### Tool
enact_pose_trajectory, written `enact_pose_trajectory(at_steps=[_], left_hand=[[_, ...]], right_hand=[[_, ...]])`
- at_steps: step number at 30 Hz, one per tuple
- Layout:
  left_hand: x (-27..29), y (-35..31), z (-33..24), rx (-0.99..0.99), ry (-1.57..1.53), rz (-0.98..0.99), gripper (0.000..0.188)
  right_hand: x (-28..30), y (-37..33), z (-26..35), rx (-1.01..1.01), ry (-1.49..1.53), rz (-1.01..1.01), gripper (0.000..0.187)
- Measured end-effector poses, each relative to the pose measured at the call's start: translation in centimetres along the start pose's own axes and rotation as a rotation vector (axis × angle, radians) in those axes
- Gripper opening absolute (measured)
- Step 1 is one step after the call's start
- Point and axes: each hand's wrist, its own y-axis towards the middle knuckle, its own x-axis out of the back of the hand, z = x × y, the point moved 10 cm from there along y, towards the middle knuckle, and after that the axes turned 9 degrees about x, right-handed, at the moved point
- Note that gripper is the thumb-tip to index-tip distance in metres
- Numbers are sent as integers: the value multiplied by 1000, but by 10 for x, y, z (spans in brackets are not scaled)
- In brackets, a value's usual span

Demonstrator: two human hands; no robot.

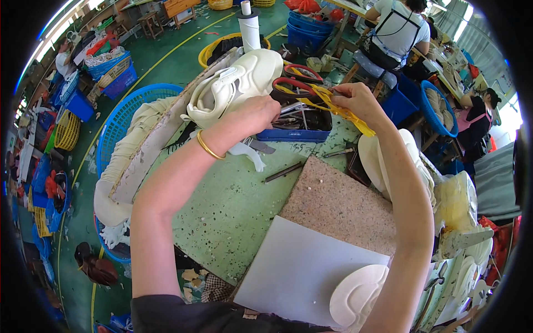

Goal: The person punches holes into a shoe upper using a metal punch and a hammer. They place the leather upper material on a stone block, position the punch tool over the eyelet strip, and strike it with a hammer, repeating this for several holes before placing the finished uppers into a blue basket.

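At the far side of the green worktable (214, 222), my left hand (258, 117) is closed at the left end of a blue box (297, 135) of metal tools. Its fingertips are hidden, so what they hold does not show. My right hand (355, 101) pinches a bundle of yellow strips (360, 121) above the box's right end. Scissors (288, 91) with red and black handles rest over the box, against the strips. Cream moulded pieces (255, 72) are piled just beyond my left hand. A white scrap of cloth (249, 154) lies below that wrist.
A speckled stone slab (338, 205) and a pale grey board (294, 266) lie nearer me, with a cream moulded piece (355, 294) on the board. Metal rods (283, 172) lie by the slab. A blue basket (125, 119) stands left. A co-worker (397, 30) sits at the back right.
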Motion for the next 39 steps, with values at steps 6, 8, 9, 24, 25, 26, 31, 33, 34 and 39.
enact_pose_trajectory(at_steps=[6, 8, 9, 24, 25, 26, 31, 33, 34, 39], left_hand=[[1, 6, -13, -81, 91, -133, 23], [-2, 10, -6, -36, 95, -131, 25], [-3, 13, 0, 7, 98, -127, 27], [13, 20, 13, 38, -106, -117, 18], [8, 15, 4, -4, -100, 84, 18], [-3, 9, -2, -50, -96, 283, 18], [8, 36, 32, 204, -406, 71, 22], [1, 35, 13, 117, -189, -21, 20], [2, 33, 2, 44, 37, -118, 18], [-14, 47, 8, 46, 66, -162, 24]], right_hand=[[-12, 0, -4, -31, -10, 12, 28], [-13, -1, -4, -21, -24, 8, 29], [-11, -2, -7, -26, -29, -3, 29], [-6, -11, -27, -84, 84, -32, 29], [-6, -10, -23, -74, 88, -34, 28], [-5, -9, -20, -66, 89, -38, 27], [-4, -12, -18, -121, 304, -75, 26], [-3, -14, -20, -164, 366, -97, 26], [-5, -12, -20, -165, 336, -72, 28], [-4, -13, -25, -158, 251, -22, 29]])
